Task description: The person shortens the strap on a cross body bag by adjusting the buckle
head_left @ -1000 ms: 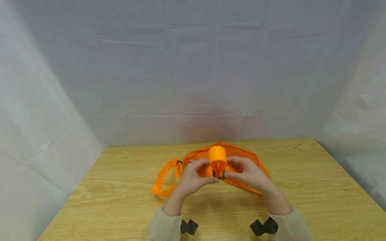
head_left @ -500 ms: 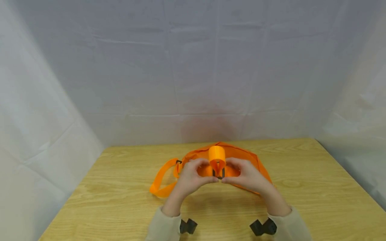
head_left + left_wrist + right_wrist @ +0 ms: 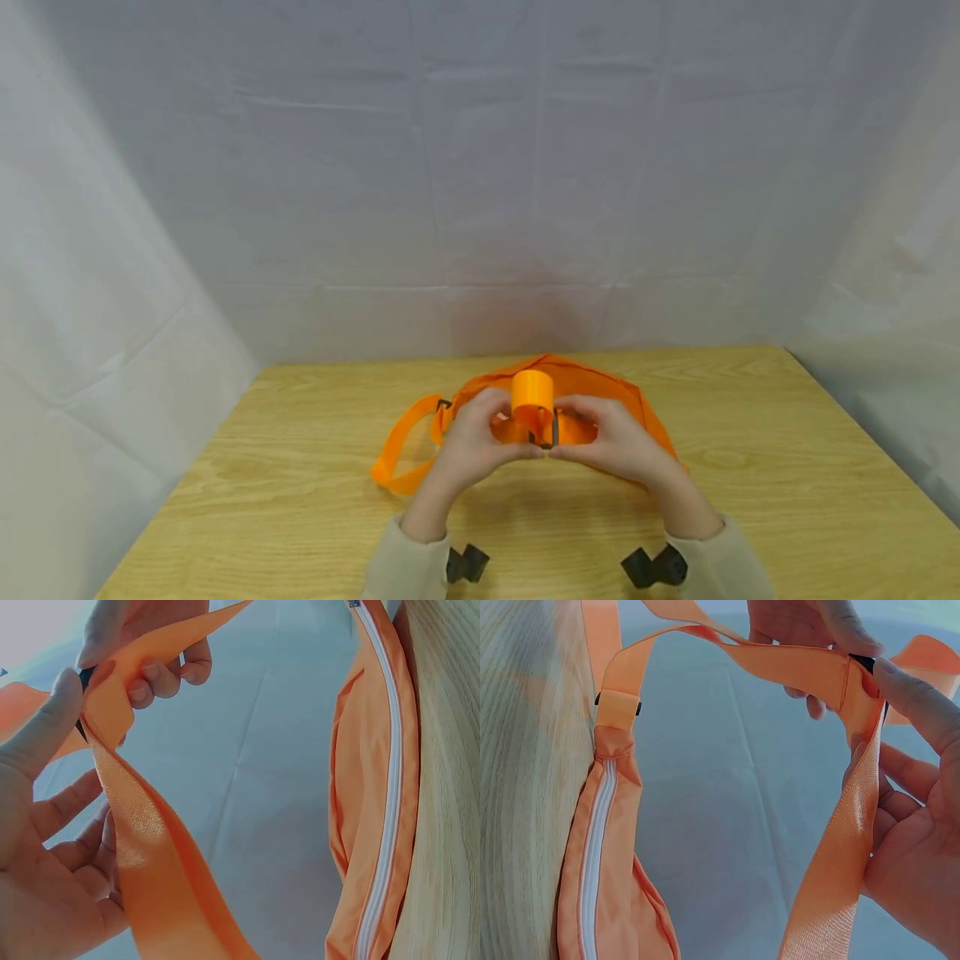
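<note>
Both hands hold the strap of an orange zippered waist bag (image 3: pixel 603 385) in front of its body. A black strap slider (image 3: pixel 555 427) sits between the fingertips, with a loop of orange strap (image 3: pixel 532 390) standing up from it. My left hand (image 3: pixel 474 440) pinches slider and webbing from the left, and my right hand (image 3: pixel 626 437) pinches them from the right, thumbs almost meeting. In the right wrist view, the thumbs press at the slider (image 3: pixel 864 663) while webbing (image 3: pixel 829 847) runs down past the right palm (image 3: pixel 922 840). The bag's white zipper (image 3: pixel 393 750) is closed along the visible stretch.
The bag lies on a wooden table (image 3: pixel 300 533) near its back edge. A loose strap loop (image 3: pixel 393 454) with a second black adjuster (image 3: pixel 444 404) extends left of it. White sheeting (image 3: pixel 480 167) hangs behind and at both sides.
The standing strap loop has shifted slightly left and down, and more of the slider's right bar shows. My right thumb has moved down and in, close to the left thumb.
</note>
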`<state>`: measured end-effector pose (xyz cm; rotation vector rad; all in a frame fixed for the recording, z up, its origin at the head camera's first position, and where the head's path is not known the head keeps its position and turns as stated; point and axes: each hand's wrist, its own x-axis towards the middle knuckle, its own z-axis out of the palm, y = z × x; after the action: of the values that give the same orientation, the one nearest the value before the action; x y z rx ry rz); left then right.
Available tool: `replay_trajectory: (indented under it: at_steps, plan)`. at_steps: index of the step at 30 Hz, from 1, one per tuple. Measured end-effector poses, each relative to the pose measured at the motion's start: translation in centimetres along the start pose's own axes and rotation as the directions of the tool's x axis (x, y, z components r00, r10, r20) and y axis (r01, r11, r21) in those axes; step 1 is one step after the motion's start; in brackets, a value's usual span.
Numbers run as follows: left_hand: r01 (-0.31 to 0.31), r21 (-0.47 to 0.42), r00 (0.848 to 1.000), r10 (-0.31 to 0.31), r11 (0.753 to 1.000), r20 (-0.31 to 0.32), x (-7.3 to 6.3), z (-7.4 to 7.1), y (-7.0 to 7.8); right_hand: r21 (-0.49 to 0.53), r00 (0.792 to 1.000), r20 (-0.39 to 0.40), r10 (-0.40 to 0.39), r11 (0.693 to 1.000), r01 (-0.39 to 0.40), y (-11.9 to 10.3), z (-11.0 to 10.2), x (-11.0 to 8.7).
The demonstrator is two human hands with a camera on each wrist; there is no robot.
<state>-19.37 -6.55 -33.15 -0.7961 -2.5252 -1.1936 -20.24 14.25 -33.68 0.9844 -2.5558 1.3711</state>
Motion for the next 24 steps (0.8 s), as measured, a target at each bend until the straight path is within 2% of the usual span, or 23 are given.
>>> replay_trajectory:
  at_steps: [10,17,24]
  plan:
    - [0.029,0.023,1.000,-0.029,0.999,0.007,-0.01,-0.07,0.11,0.017,0.999,0.029,-0.032,0.999,0.031,0.29,0.14,0.10]
    - [0.079,0.069,0.996,-0.081,0.995,0.031,-0.06,-0.24,0.26,0.052,0.996,0.050,-0.068,0.997,0.065,0.38,0.26,0.15]
    - [0.090,0.058,0.994,-0.094,0.994,0.060,-0.16,-0.43,0.12,0.100,0.991,0.056,-0.119,0.989,0.113,0.24,0.25,0.16]
